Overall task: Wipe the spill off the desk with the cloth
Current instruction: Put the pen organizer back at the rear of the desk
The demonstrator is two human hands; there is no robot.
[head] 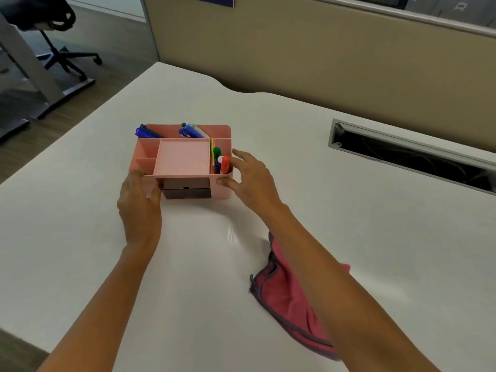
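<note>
A pink desk organiser (182, 159) with pens and markers stands on the white desk (349, 210). My left hand (139, 202) grips its left front corner. My right hand (251, 178) holds its right side, thumb on the front and fingers behind. A crumpled pink cloth (284, 299) with a grey hem lies on the desk near me, partly under my right forearm; neither hand touches it. A faint wet sheen, the spill (233, 234), shows on the desk between the organiser and the cloth.
A cable slot (410, 157) is cut into the desk at the right. A beige partition (322, 57) runs along the far edge. Off the desk's left edge there is floor, with an office chair (53, 30) and another desk's leg.
</note>
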